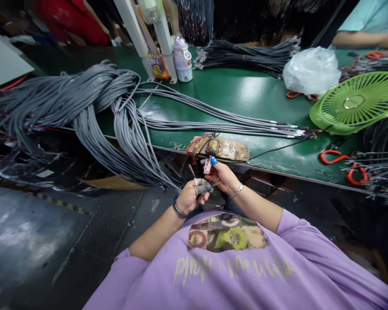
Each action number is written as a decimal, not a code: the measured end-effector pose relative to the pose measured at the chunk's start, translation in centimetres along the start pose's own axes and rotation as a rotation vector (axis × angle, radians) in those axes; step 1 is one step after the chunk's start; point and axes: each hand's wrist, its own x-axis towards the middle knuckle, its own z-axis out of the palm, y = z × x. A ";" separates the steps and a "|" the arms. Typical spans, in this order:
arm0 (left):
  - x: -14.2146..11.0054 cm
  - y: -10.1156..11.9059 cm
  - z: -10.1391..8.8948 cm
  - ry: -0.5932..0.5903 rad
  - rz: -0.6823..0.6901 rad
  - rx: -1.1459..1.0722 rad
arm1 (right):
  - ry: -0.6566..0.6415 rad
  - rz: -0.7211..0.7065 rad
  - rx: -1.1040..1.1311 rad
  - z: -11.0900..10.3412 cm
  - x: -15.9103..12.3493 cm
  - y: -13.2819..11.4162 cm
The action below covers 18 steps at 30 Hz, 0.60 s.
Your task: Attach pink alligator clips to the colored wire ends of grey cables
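Observation:
Just off the bench's front edge, my left hand [194, 194], grey covering on its thumb, is closed around the end of a grey cable. Thin coloured wires [192, 172] stick up from that hand, and a few more run toward the other one. My right hand [225, 177] wears a blue cover on its thumb and pinches a small whitish plastic connector [207, 166]. Fingers partly hide where the wires and connector come together. Right behind the hands, a worn block wrapped in brown tape [223, 148] sits on the bench edge, with red and black leads at its left.
A large bundle of grey cables [100, 94] drapes over the green bench [233, 92] at left. Behind stand a lilac bottle [183, 60] and black cables [245, 56]. At right are a plastic bag [312, 71], a green fan [354, 102] and orange-handled scissors [331, 156]. Co-workers are across the bench.

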 end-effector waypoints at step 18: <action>-1.4 0.2 0.3 0.083 0.131 -0.042 | -0.156 -0.009 -0.008 -0.9 0.0 0.2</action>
